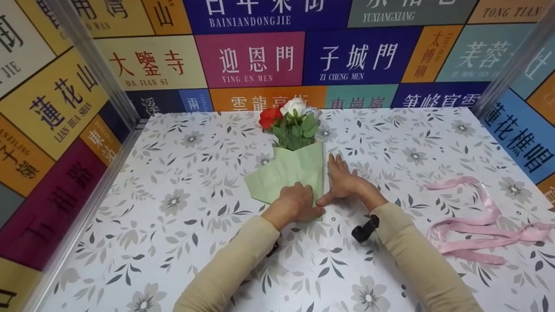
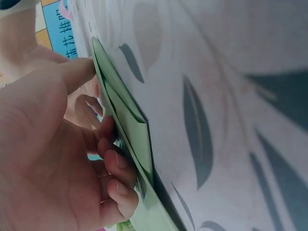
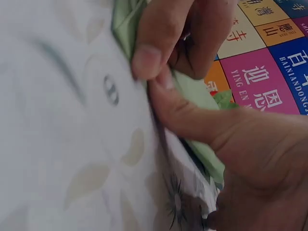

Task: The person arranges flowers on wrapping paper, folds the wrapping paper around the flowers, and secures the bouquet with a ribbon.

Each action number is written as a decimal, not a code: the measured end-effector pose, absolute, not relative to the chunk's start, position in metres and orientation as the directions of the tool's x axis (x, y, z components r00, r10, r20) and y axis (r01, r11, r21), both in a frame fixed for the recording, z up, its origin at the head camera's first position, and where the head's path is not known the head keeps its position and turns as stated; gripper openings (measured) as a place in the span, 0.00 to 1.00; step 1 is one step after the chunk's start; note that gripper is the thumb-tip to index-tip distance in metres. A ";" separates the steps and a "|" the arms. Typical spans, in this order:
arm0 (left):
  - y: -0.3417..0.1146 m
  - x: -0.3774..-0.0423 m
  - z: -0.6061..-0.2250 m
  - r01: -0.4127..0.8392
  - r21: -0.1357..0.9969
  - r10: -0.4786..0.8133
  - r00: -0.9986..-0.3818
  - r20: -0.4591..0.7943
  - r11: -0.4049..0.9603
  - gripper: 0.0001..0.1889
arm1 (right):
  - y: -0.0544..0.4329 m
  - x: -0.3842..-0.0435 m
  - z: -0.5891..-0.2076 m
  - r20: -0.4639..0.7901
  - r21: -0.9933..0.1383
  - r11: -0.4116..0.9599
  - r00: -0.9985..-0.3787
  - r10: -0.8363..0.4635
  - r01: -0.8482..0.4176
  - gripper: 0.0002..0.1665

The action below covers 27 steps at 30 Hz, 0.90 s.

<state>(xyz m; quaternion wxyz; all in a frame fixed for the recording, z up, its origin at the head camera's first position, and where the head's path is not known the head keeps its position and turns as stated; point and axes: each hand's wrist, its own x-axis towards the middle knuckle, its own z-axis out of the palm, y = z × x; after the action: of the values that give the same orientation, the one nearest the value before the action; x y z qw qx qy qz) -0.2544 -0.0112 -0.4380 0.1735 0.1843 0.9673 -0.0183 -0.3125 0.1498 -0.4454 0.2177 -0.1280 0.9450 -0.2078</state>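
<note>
In the head view, a bouquet with a red rose (image 1: 271,117), a white rose (image 1: 294,106) and green leaves (image 1: 296,130) lies in pale green wrapping paper (image 1: 282,169). My left hand (image 1: 295,201) holds the lower right part of the paper, fingers curled against it and thumb at its edge. The left wrist view shows the folded layers of the wrapping paper (image 2: 130,120) beside those fingers. Just right of the bouquet, my right hand (image 1: 344,180) rests with fingers extended. Its thumb touches the paper's edge near the left thumb, seen closely in the right wrist view.
A pink ribbon (image 1: 477,229) lies loosely looped at the right of the table. The table has a floral-patterned cover (image 1: 173,234). Panels with colourful printed signs (image 1: 251,58) stand along the back and sides. A black band (image 1: 365,229) is on the right wrist.
</note>
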 end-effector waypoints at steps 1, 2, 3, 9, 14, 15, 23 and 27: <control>-0.010 -0.253 -0.437 0.365 0.006 0.344 -0.872 -0.348 0.931 0.37 | 0.148 -0.314 -0.444 -0.372 -0.433 0.891 -0.874 -0.313 -0.135 0.89; -0.009 -0.252 -0.437 0.369 -0.017 0.340 -0.872 -0.352 0.929 0.37 | 0.147 -0.316 -0.444 -0.383 -0.421 0.899 -0.875 -0.297 -0.121 0.90; -0.007 -0.251 -0.436 0.371 -0.040 0.334 -0.872 -0.358 0.928 0.37 | 0.146 -0.318 -0.443 -0.392 -0.412 0.905 -0.875 -0.285 -0.110 0.90; 0.000 -0.247 -0.434 0.378 -0.127 0.310 -0.876 -0.369 0.917 0.34 | 0.149 -0.330 -0.442 -0.383 -0.377 0.923 -0.895 -0.228 -0.074 0.89; 0.002 -0.245 -0.434 0.364 -0.127 0.299 -0.883 -0.361 0.923 0.35 | 0.151 -0.340 -0.441 -0.402 -0.411 0.911 -0.893 -0.200 -0.019 0.89; 0.002 -0.246 -0.434 0.365 -0.121 0.302 -0.883 -0.360 0.923 0.35 | 0.151 -0.342 -0.441 -0.412 -0.421 0.907 -0.888 -0.203 -0.012 0.89; -0.003 -0.245 -0.433 0.373 -0.099 0.314 -0.875 -0.369 0.923 0.38 | 0.151 -0.346 -0.443 -0.389 -0.517 0.856 -0.898 -0.207 0.026 0.87; -0.003 -0.243 -0.433 0.374 -0.099 0.315 -0.875 -0.368 0.922 0.39 | 0.151 -0.346 -0.443 -0.401 -0.565 0.821 -0.896 -0.191 0.078 0.87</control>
<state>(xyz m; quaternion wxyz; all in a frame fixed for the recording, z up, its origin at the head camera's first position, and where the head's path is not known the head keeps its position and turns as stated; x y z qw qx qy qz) -0.2428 -0.0026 -0.4334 0.1755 0.1785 0.9645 -0.0837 -0.3461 0.1512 -0.4434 0.2260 -0.0304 0.9271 -0.2973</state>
